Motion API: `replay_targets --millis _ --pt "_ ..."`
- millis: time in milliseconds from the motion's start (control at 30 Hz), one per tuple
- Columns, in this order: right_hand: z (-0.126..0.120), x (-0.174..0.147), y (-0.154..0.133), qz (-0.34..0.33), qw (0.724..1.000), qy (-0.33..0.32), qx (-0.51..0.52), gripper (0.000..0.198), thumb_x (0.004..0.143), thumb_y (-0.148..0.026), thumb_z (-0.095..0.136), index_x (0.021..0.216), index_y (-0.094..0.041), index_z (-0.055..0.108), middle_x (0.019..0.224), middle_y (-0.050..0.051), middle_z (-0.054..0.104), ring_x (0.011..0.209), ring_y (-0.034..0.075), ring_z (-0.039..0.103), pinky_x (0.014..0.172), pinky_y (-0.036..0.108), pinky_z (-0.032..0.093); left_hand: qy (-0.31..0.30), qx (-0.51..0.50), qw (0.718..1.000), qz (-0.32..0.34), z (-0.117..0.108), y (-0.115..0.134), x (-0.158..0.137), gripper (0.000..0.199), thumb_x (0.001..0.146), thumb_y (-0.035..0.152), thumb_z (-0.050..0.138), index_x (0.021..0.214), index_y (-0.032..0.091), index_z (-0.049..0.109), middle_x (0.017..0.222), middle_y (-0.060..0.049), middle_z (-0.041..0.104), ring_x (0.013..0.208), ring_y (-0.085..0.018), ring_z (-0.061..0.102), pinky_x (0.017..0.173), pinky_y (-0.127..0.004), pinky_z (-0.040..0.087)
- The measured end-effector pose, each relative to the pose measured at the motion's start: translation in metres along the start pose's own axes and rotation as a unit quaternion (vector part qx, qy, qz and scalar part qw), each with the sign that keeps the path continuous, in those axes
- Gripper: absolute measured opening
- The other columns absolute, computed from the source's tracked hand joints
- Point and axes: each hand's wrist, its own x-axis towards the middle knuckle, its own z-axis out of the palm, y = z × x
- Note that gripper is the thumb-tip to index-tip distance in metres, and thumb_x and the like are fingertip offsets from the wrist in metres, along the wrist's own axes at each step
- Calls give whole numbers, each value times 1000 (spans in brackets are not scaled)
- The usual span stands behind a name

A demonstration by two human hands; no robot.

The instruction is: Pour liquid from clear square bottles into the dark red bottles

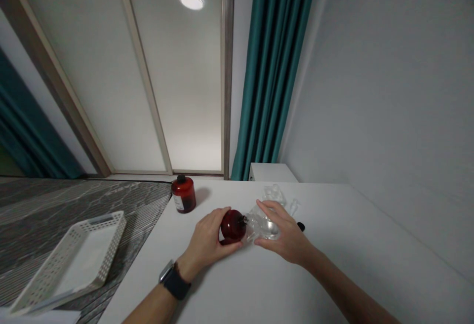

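Note:
My left hand (pixel 207 239) is wrapped round a dark red bottle (pixel 231 225), which lies tilted with its neck toward the right. My right hand (pixel 289 237) has its thumb and fingers round a clear, shiny container (pixel 263 226), whose exact kind I cannot make out. The red bottle's neck meets the left end of the clear container, or is very close to it. By my right wrist lies a small black piece (pixel 301 226), partly hidden. Just beyond my right hand are clear plastic pieces (pixel 273 193) on the white table (pixel 237 284).
Another red bottle (pixel 184 196) with a black cap and white label stands upright at the table's far left corner. A white perforated basket (pixel 111 237) sits lower, left of the table. A wall (pixel 388 116) borders the right side; a teal curtain (pixel 277 67) hangs behind.

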Motion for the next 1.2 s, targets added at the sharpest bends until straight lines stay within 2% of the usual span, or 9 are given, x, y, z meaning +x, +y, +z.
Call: replay_targets --millis 167,500,1200 --pt "-3 3 -2 13 1000 -10 -2 86 79 -41 80 152 -22 39 138 18 54 128 33 55 106 49 51 14 1 1000 2 0 -1 1 75 73 48 80 132 18 46 120 -15 68 104 -32 70 88 -46 59" --pt "-13 10 -6 25 999 -42 15 85 79 -37 80 153 -24 38 136 15 55 127 31 55 108 48 49 5 -16 1000 -27 2 3 -1 74 73 47 80 133 19 45 121 -15 68 105 -33 69 89 -47 58" --pt "-21 16 -12 27 998 -50 14 85 78 -35 81 153 -26 40 133 14 58 122 30 59 105 47 51 18 -38 998 -42 4 7 -1 73 71 41 81 132 20 48 122 -14 69 107 -32 69 91 -47 58"
